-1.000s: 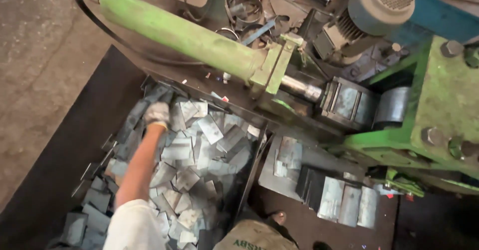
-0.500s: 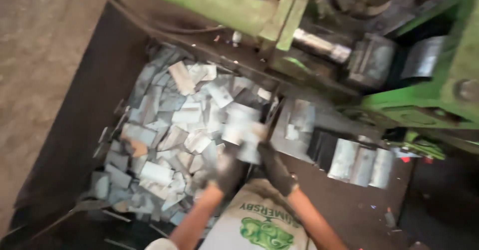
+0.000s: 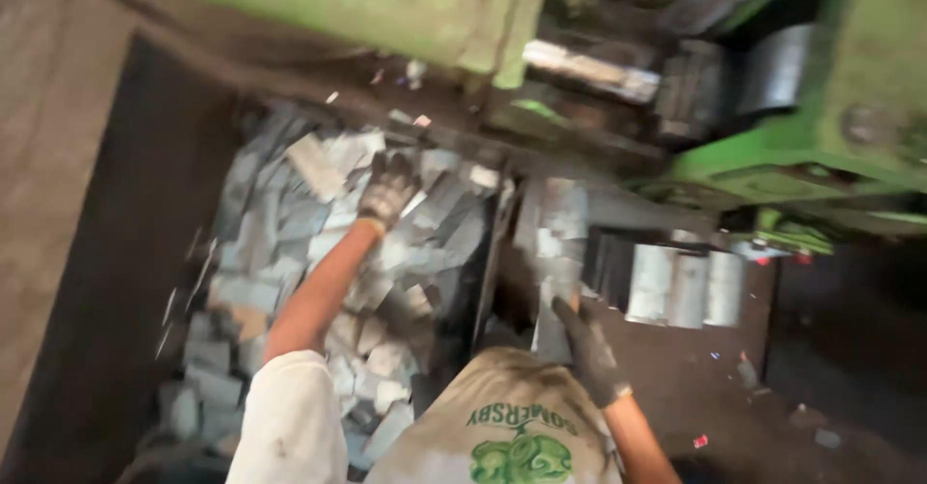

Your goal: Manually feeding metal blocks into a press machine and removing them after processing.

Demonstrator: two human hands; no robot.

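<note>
My left hand (image 3: 388, 190), in a dirty work glove, reaches out over a pile of flat grey metal pieces (image 3: 290, 252) in a dark bin, fingers down on the pieces. My right hand (image 3: 587, 347), in a dark glove, is closed around a flat grey metal piece (image 3: 560, 281) held upright over the dark tray beside the bin. The picture is blurred, so whether the left fingers grip anything cannot be made out.
A big green machine (image 3: 830, 146) with a long green arm (image 3: 319, 1) and a steel shaft (image 3: 589, 67) spans the top. A row of shiny metal blocks (image 3: 686, 286) stands right of my right hand. Concrete floor (image 3: 48, 107) lies at left. My knee in printed cloth (image 3: 512, 436) is below.
My hands have parted: the left stretched out again over the pile, and the right carried a metal piece to the right, toward the tray by the machine.
</note>
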